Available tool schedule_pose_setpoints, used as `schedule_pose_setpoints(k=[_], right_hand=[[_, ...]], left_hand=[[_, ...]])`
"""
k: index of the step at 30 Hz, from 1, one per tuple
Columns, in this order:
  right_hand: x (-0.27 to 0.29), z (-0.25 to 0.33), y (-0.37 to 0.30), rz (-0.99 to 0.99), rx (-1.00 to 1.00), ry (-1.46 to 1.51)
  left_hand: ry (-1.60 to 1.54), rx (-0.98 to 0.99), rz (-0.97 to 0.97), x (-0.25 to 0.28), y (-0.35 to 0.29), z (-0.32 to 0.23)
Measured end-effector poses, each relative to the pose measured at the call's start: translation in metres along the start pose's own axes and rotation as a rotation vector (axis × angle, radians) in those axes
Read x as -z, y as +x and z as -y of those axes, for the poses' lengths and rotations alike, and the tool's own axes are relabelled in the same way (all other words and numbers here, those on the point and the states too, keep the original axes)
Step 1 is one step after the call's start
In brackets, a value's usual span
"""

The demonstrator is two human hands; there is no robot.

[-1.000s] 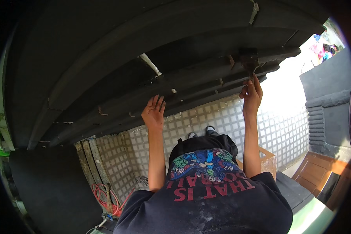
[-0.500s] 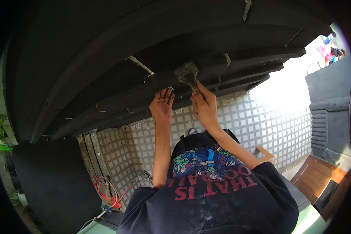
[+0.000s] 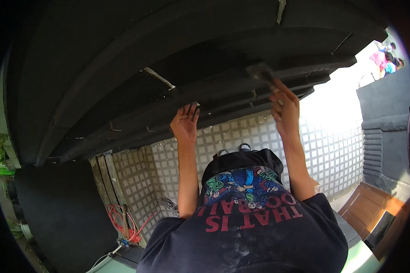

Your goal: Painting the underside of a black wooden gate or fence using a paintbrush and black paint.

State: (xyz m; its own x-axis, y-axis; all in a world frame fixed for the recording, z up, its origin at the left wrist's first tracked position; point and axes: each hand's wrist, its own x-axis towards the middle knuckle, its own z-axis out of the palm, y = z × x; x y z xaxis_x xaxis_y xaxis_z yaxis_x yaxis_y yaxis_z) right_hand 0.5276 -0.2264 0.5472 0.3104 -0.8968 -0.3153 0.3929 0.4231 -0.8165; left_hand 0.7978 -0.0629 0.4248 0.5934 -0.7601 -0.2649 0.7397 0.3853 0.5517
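My right hand [image 3: 286, 109] is closed round the handle of a putty knife [image 3: 261, 71]. Its broad blade is blurred by motion and sits over the dark stepped surface [image 3: 214, 59]. My left hand [image 3: 185, 125] is raised at the lower edge of that surface, palm side showing. Its fingers are bent round a small dark thing with a whitish bit at its tip, too small to make out. A pale filler-like streak [image 3: 159, 78] runs across a dark ledge above my left hand. Another pale streak [image 3: 281, 11] lies higher up.
Below are checkered floor tiles [image 3: 314, 154]. A red hose or cord [image 3: 118, 218] is coiled at lower left beside wooden posts [image 3: 107, 175] and a black panel [image 3: 64, 204]. A brown wooden panel [image 3: 369, 207] stands at right. People [image 3: 385, 59] are far off at upper right.
My right hand has swung right with the putty knife, away from my left hand. My left hand has shifted only slightly left. Both shoes now show below.
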Motion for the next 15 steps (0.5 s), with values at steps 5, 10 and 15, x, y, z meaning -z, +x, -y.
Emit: schedule_pose_setpoints(k=[5,10,15], right_hand=[[0.013,0.001,-0.002,-0.156,0.290,-0.132],[-0.034,-0.033,-0.026,-0.029,0.159,-0.260],[-0.075,-0.058,-0.046,0.273,-0.074,-0.266]], left_hand=[[0.037,-0.006,-0.014,-0.011,-0.002,0.000],[0.079,-0.013,-0.059,-0.020,-0.002,0.000],[0.022,-0.006,-0.012,-0.015,0.000,0.002]])
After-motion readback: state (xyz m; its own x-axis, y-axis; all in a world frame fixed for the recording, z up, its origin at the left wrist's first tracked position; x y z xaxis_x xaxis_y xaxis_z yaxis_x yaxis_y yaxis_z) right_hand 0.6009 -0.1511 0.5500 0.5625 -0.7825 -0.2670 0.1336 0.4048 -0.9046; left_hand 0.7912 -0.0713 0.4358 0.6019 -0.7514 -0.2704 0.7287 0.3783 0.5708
